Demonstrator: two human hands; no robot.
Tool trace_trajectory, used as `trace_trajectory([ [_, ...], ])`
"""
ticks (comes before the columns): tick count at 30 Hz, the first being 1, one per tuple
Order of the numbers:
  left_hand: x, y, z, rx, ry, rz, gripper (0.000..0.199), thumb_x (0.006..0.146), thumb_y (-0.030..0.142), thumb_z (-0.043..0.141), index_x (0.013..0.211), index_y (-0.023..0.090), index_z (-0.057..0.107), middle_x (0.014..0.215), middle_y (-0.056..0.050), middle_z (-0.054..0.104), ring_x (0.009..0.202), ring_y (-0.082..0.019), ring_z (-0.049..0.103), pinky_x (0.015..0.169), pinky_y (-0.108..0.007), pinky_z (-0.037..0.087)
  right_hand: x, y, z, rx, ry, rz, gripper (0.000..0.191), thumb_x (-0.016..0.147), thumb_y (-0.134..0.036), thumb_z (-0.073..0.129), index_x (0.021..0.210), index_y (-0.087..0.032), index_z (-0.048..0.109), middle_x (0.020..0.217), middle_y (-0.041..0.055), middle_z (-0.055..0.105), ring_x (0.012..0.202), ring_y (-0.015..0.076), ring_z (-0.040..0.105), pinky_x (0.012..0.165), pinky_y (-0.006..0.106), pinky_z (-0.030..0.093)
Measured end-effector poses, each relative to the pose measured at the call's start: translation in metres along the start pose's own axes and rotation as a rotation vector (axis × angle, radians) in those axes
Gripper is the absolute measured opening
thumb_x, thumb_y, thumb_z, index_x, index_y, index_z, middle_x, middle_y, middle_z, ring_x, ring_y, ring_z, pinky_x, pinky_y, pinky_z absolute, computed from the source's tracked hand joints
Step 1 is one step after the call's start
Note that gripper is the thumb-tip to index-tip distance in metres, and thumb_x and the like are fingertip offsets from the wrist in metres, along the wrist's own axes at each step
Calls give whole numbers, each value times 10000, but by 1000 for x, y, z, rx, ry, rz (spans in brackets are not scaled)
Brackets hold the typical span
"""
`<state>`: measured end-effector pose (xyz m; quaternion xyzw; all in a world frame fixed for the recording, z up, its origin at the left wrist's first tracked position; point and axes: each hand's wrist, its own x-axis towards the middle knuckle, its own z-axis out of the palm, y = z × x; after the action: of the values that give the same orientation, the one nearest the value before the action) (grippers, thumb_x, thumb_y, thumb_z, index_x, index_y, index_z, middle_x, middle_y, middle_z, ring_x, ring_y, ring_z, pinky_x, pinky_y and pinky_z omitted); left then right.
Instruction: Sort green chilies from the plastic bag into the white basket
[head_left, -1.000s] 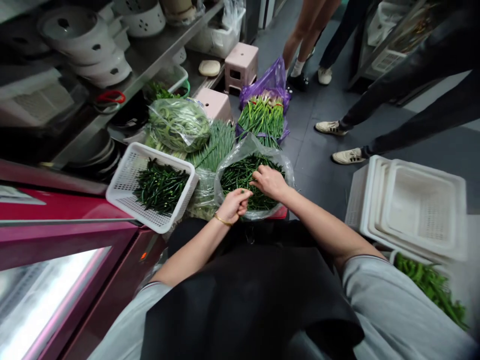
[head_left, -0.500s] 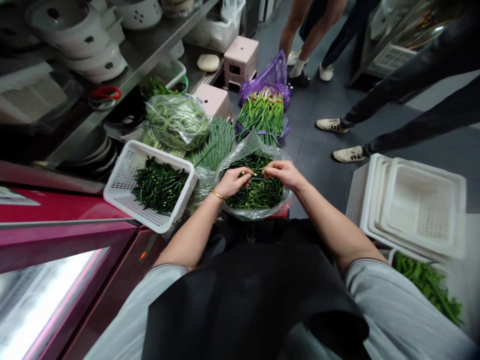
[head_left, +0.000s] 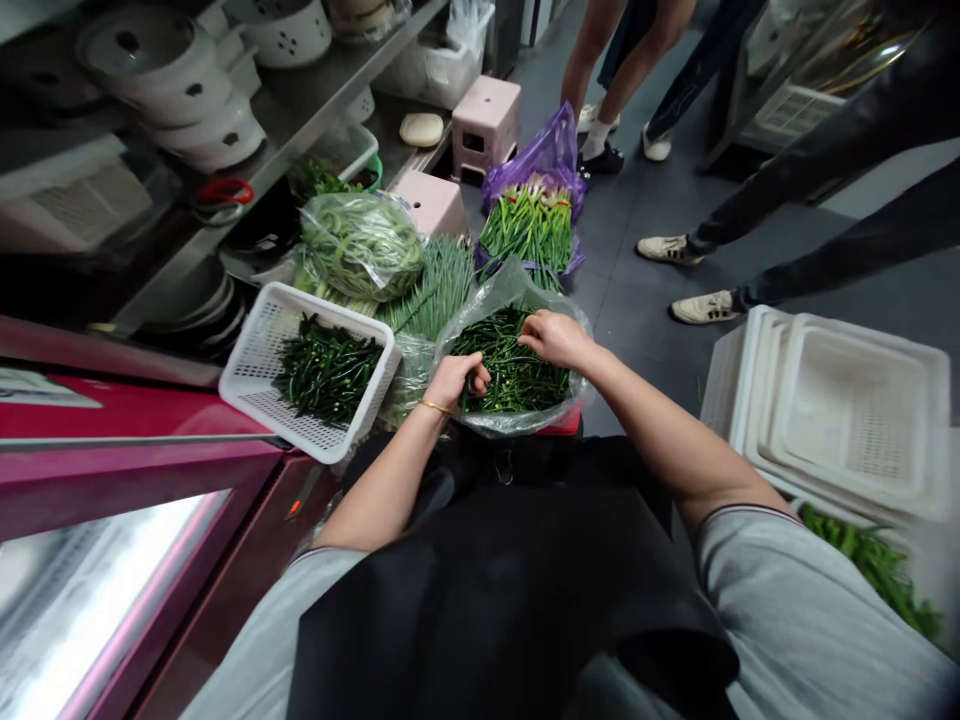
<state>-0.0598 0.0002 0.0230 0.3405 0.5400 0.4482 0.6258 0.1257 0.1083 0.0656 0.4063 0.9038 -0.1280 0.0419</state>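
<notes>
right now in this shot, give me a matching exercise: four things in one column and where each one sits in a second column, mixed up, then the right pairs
Things:
1. left hand
2. white basket of dark green chillies
3. purple bag of green stalks
4. stack of white baskets

Places:
A. on the floor beyond the clear bag, near other people's shoes
B. at the near edge of the clear bag of chillies
C. to the person's right, on the floor side
D. to the left of the clear bag, by the red cabinet

Pairs: 1-B, 2-D, 3-A, 4-C
</notes>
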Motion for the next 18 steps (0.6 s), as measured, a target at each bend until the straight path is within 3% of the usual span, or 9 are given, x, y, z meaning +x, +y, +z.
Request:
trace_trajectory([
  [4,-7,2,-1,-130,-95,-8,397,757,425,592,983,99,617,456,14,556,403,-147,550,455,-252,429,8,-24,31,-118,-134,-40,292,899,-312,504,1049,-124,668,1088,171,632,875,239,650,672,281,430],
  [7,-11,7,-9,-186,-43,-78,319,698,330,605,942,128,569,485,27,548,428,-143,554,433,-238,419,22,-29,41,-152,-205,-72,259,869,-228,509,987,-79,685,1046,205,648,891,266,654,678,292,439],
  [10,-8,8,-7,-166,27,-118,203,656,273,620,789,154,525,441,80,417,347,-69,406,359,-171,258,21,-15,22,0,-92,-59,220,860,-218,509,906,-101,688,954,160,683,855,229,644,693,280,433],
  [12,-2,7,5,-95,31,-84,231,659,280,669,809,154,547,437,108,343,323,-29,287,354,-168,162,10,-6,6,226,-28,-30,204,866,-255,513,896,-127,670,840,89,693,762,177,628,675,257,429],
  [14,5,5,22,-13,-2,-42,296,642,311,739,823,147,572,451,105,360,338,-17,275,368,-178,149,-5,-3,-3,442,-6,-29,206,880,-290,500,894,-148,648,729,25,669,671,141,598,644,239,426],
  [16,10,2,36,22,-45,-44,335,614,357,781,746,143,560,439,96,372,341,-17,285,372,-188,151,-16,-6,-1,511,68,-24,200,882,-295,499,872,-154,641,726,16,659,678,140,591,653,239,431],
  [18,11,-2,41,-9,-81,-127,353,618,398,773,667,149,527,403,99,331,328,-19,262,364,-194,135,-20,-11,11,418,195,21,184,875,-266,507,872,-147,648,844,62,681,786,164,607,721,256,439],
])
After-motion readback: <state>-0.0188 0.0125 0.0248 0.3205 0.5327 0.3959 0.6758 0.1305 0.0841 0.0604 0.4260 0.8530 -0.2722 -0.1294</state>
